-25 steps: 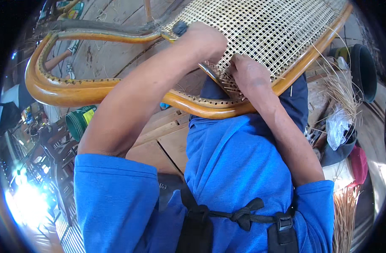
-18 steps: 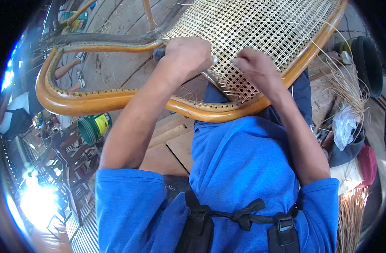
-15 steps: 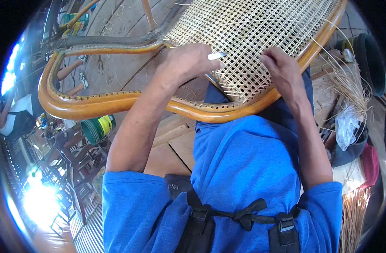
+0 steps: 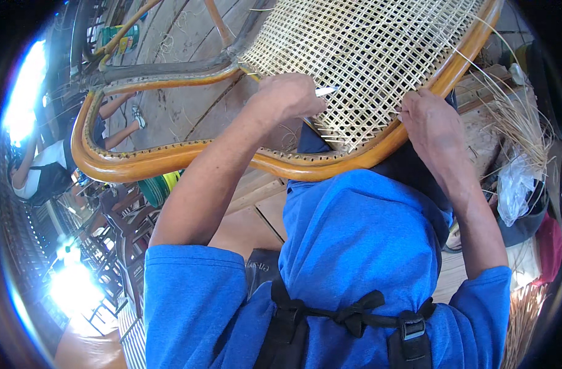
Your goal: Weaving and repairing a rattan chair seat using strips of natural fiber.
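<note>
A curved, varnished wooden chair frame [image 4: 318, 170] lies across my lap. Pale open-mesh cane webbing [image 4: 361, 52] fills its upper right part, and small holes run along the bare inner edge of the left part. My left hand [image 4: 292, 98] is closed over the webbing's left side around a slim white pointed tool [image 4: 326, 91]; its tip points right and its other end is hidden in the fist. At the right rim, my right hand [image 4: 433, 122] is closed, fingertips pinched against the webbing's edge. What lies between those fingertips is too small to tell.
Loose cane strands [image 4: 520, 126] hang at the right beside a clear plastic bag [image 4: 515, 190] and a dark red cloth [image 4: 548, 246]. A green bucket [image 4: 155, 192] stands under the frame at left. Another person [image 4: 47, 175] is at far left, near dark wooden chair frames [image 4: 124, 227].
My right hand has moved right and slightly down, from over the webbing to its rim. The left hand, still around the white tool, has shifted slightly right and down. The view has shifted a little.
</note>
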`<state>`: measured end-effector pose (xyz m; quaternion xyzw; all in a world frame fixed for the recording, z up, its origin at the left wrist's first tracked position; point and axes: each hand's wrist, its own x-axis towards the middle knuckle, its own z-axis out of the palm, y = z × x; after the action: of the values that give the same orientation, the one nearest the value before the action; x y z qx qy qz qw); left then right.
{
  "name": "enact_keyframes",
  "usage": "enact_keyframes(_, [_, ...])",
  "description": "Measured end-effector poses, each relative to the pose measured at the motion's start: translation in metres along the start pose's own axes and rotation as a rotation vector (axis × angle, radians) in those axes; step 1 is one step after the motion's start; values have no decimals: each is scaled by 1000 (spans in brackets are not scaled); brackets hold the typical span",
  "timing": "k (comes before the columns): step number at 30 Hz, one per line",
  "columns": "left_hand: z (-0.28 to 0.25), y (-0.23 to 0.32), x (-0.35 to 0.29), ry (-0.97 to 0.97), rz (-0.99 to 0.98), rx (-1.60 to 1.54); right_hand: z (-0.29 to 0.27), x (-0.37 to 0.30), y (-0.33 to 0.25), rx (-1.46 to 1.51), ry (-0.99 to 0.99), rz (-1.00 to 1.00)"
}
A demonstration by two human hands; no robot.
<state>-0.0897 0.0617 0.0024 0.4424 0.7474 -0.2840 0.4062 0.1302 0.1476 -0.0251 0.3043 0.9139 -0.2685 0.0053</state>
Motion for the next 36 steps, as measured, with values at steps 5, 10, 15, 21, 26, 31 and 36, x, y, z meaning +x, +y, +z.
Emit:
enact_keyframes(5, [9, -10, 15, -36, 83, 28, -7, 7, 2, 23, -185, 21])
enact_keyframes(10, [4, 1, 6, -17, 66, 57, -3, 10, 4, -135, -159, -51])
enact_keyframes(15, [6, -2, 10, 12, 64, 63, -3, 10, 6, -51, -140, -26])
enact_keyframes(21, [-1, 5, 12, 16, 8, 26, -2, 11, 9, -10, -123, -65])
enact_keyframes(26, [-1, 12, 9, 2, 15, 171, -3, 13, 8, -35, -214, -28])
enact_keyframes(31, [-4, 14, 10, -61, 2, 148, -7, 11, 9, -21, -195, -51])
enact_keyframes(36, [7, -1, 17, -56, 66, 110, -6, 11, 10, 30, -125, -79])
